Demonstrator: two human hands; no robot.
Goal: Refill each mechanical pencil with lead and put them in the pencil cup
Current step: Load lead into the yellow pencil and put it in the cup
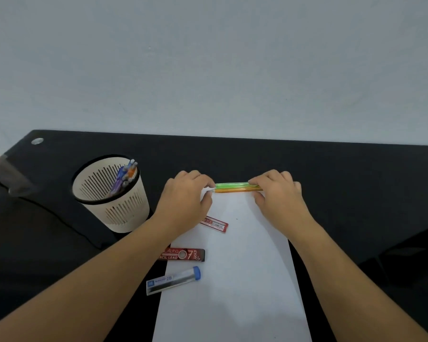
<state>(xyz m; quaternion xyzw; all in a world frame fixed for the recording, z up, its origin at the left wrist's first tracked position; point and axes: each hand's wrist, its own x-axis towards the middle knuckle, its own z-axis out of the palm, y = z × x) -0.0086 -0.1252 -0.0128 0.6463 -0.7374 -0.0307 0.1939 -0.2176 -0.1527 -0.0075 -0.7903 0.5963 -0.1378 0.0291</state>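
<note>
Black desk, white paper running from 6 up to centre. Two pencils lie side by side and touching along the paper's 12 o'clock edge, pointing 9-to-3, with green on the far side and orange on the near side. Left hand is at their 9 o'clock ends, index and thumb curled in and pinching at the tips. Right hand is at their 3 o'clock ends, fingers curled over the top, thumb below, gripping both. Cannot tell whether the pencils are lifted or resting on the paper. Cup, cream and slotted, stands on the desk at 9 o'clock of the left hand, apart from it. It holds a bunch of purple, blue and orange pencils leaning toward its 2 o'clock rim. Three lead containers sit at 7 o'clock of the pencils: the red case is on the paper just beside the left wrist, the dark case marked 07 has its 9 o'clock end hidden by the left forearm, and the tube marked 2B straddles the paper's left edge with its blue cap toward 3. Grey wall fills 12 o'clock. A blurred grey object at the far 9 o'clock edge is unreadable.
</note>
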